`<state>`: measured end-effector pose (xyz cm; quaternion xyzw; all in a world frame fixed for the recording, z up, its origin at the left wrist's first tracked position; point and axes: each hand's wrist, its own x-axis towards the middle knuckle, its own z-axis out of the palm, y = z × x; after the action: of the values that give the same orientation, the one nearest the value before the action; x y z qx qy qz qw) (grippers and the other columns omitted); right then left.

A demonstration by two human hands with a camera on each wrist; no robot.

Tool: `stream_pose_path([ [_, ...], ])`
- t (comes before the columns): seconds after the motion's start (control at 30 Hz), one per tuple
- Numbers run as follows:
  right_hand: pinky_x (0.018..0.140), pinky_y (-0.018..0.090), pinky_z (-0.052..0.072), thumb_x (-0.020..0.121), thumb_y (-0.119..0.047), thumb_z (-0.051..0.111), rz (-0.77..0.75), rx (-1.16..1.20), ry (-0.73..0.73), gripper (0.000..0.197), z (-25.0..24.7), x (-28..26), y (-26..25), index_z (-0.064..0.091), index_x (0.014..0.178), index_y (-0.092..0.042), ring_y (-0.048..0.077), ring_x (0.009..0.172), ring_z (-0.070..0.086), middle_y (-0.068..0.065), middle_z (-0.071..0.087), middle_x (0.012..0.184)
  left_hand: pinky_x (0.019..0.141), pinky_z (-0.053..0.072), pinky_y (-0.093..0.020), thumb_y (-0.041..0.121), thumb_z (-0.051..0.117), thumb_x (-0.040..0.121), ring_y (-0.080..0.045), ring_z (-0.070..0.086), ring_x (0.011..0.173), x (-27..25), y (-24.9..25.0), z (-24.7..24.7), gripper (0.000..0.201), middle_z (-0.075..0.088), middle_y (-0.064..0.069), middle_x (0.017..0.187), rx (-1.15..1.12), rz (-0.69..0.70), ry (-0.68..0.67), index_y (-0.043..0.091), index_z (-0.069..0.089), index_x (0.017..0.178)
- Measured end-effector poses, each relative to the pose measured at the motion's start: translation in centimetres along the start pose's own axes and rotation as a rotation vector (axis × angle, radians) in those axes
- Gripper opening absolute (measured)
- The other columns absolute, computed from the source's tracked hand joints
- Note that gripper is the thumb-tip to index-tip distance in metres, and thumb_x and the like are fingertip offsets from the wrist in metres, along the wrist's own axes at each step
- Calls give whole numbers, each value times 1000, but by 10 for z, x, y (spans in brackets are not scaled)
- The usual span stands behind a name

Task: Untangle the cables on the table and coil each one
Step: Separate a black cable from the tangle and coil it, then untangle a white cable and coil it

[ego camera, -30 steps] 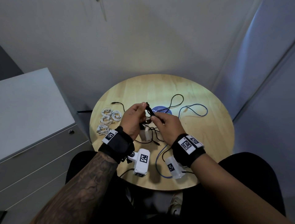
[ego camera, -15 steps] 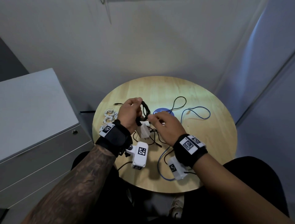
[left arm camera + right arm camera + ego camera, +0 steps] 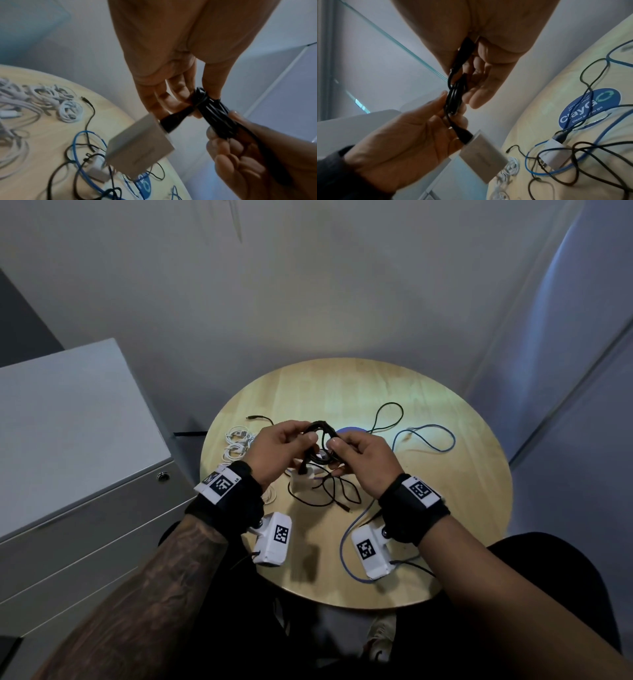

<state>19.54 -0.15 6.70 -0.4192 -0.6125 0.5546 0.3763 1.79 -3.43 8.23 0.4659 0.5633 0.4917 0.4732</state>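
A black cable wound into a small coil hangs between both hands above the table's middle. My left hand pinches the coil's left side. My right hand grips its right side, fingers curled round the strands. A white charger block dangles from the coil's plug below the left hand, also visible in the right wrist view. A loose black cable tangle and a blue cable lie on the table.
Several coiled white cables lie at the table's left edge. A second white charger sits among the blue and black cables beside a round blue sticker. A grey cabinet stands to the left. Walls close in behind.
The right hand has moved from beside the coil to gripping its right side. The coil has turned from upright in the left hand to lying between both hands.
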Motion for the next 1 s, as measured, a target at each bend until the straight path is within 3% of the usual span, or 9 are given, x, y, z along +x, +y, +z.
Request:
stream_pose_path([
  [0.13, 57, 20, 55, 99, -16, 57, 57, 25, -72, 13, 17, -3, 10, 67, 96, -10, 9, 60, 66, 5, 68, 79, 50, 53, -30, 11, 62, 94, -16, 64, 66, -8, -21, -10, 20, 66, -8, 76, -73, -105, 86, 6, 68, 113],
  [0.3, 73, 39, 52, 93, -49, 53, 24, -391, -95, 25, -1, 4, 55, 68, 87, -30, 19, 76, 62, -1, 68, 81, 44, 45, -20, 14, 61, 96, -8, 62, 55, -15, -75, -24, 18, 63, -5, 73, -127, -335, 271, 8, 68, 111],
  [0.4, 81, 34, 51, 92, -43, 58, 106, -562, -86, 16, -22, 2, 86, 67, 92, -29, 17, 86, 63, -8, 67, 88, 47, 48, -24, 13, 61, 95, -13, 65, 61, -22, -105, -25, 10, 67, -4, 73, -148, -472, 362, 14, 67, 103],
  [0.5, 81, 31, 52, 90, -39, 61, 197, -701, -83, 12, -42, -5, 108, 65, 95, -29, 17, 87, 65, -6, 69, 91, 44, 50, -21, 3, 64, 91, -12, 62, 51, -25, -130, -19, 10, 65, -4, 67, -93, -495, 448, 2, 69, 100],
  [0.63, 92, 32, 48, 89, -37, 60, 215, -939, -199, 26, -60, -12, 127, 63, 112, -25, 21, 106, 60, -1, 64, 114, 61, 56, -33, 11, 73, 85, -24, 59, 62, -23, -152, -17, 18, 69, -11, 79, 68, -571, 506, 7, 73, 103],
  [0.77, 100, 32, 45, 91, -37, 60, 200, -986, -173, 38, -65, -12, 131, 59, 125, -21, 21, 116, 56, 1, 59, 127, 71, 61, -48, 25, 78, 80, -30, 67, 72, -18, -151, -18, 16, 71, -13, 84, 276, -541, 506, 18, 64, 77],
  [0.83, 102, 33, 43, 91, -35, 61, 199, -1004, -152, 40, -68, -11, 132, 58, 127, -17, 23, 119, 54, 3, 58, 129, 73, 60, -45, 31, 78, 79, -29, 66, 72, -17, -143, -16, 20, 70, -11, 83, 341, -517, 462, 19, 62, 77],
  [0.9, 102, 35, 44, 91, -34, 62, 202, -1013, -108, 41, -73, -10, 133, 58, 127, -15, 24, 119, 55, 5, 58, 130, 79, 57, -38, 35, 76, 80, -30, 66, 85, -17, -138, -16, 25, 69, -7, 91, 439, -515, 387, 16, 65, 91],
  [1.0, 100, 36, 46, 91, -35, 62, 216, -1017, -66, 40, -80, -12, 136, 59, 126, -17, 23, 118, 56, 2, 58, 130, 78, 51, -30, 26, 72, 83, -28, 62, 88, -16, -124, -21, 22, 65, -6, 92, 570, -450, 344, 13, 63, 97],
])
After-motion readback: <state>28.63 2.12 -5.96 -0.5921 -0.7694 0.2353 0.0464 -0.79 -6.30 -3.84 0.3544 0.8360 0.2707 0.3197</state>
